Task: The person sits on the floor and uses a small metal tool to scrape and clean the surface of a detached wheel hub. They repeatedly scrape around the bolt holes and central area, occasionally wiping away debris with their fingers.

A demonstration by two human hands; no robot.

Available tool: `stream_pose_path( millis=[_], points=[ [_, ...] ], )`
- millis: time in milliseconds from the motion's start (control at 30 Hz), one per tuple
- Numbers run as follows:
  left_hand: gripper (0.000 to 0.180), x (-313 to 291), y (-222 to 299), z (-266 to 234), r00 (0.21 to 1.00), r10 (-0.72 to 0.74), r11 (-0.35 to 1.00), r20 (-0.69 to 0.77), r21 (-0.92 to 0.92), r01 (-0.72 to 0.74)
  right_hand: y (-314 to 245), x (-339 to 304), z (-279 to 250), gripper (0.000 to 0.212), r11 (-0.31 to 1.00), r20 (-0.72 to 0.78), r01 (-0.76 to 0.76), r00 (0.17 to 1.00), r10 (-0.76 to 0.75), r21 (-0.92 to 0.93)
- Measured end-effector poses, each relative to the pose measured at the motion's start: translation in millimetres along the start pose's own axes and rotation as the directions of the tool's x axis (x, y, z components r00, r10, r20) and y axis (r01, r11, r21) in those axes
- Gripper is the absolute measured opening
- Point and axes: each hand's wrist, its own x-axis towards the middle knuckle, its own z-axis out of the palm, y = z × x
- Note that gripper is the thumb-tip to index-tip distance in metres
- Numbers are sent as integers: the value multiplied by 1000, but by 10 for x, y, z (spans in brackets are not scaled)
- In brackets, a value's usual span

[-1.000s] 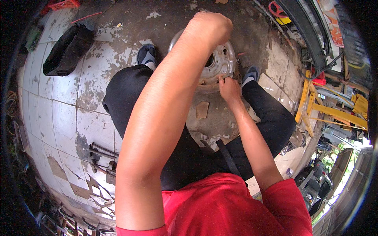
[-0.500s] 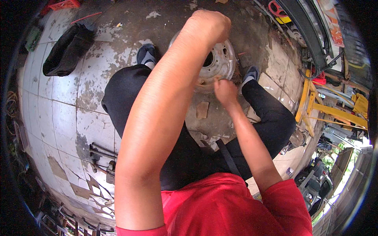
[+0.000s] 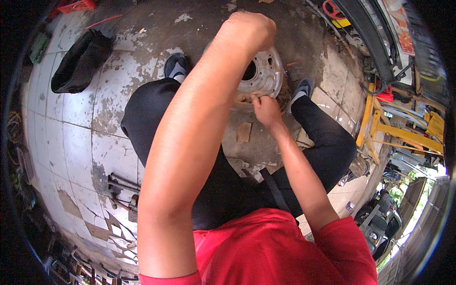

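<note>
**Right hand (image 3: 268,111) shifts left along the near edge of the metal wheel (image 3: 272,76)**

In the head view, the right hand's fingertips have moved leftward along the edge since a second ago, while the left hand (image 3: 259,31) has barely moved. The right fingers are bunched at the edge; whether they pinch anything I cannot tell. The left hand is bent over the wheel's far side, its fingers hidden, so its grip cannot be told. The wheel sits on the floor (image 3: 304,42) between the person's feet, partly covered by the left forearm (image 3: 194,118). A flat brown piece (image 3: 243,132) lies nearer the person.
</note>
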Motion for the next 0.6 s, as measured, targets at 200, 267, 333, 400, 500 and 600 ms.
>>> stream_pose_path(
  millis=[200, 267, 333, 400, 500, 600],
  points=[
    [31, 12, 40, 48, 1000, -4, 1000, -4, 28, 5, 171, 27, -15, 39, 993, 22, -66, 998, 64, 99],
    [30, 25, 58, 54, 999, -22, 999, -24, 29, 22, 392, 83, -57, 41, 994, 1, -83, 997, 84, 75],
    [30, 21, 53, 28, 999, -41, 999, -23, 26, 42, 467, 122, -87, 42, 990, -7, -136, 991, 136, 28],
    [29, -3, 40, 13, 999, -32, 999, -19, 35, 33, 347, 85, 22, 43, 989, -10, -121, 993, 122, 81],
    [32, -6, 35, 16, 1000, 8, 999, -6, 48, -7, 172, 40, 109, 36, 992, 126, -98, 988, 89, 74],
    [32, 2, 14, 105, 1000, -8, 999, 20, 33, 7, -143, -30, -151, 30, 980, 133, -183, 976, 171, 80]
  ],
)
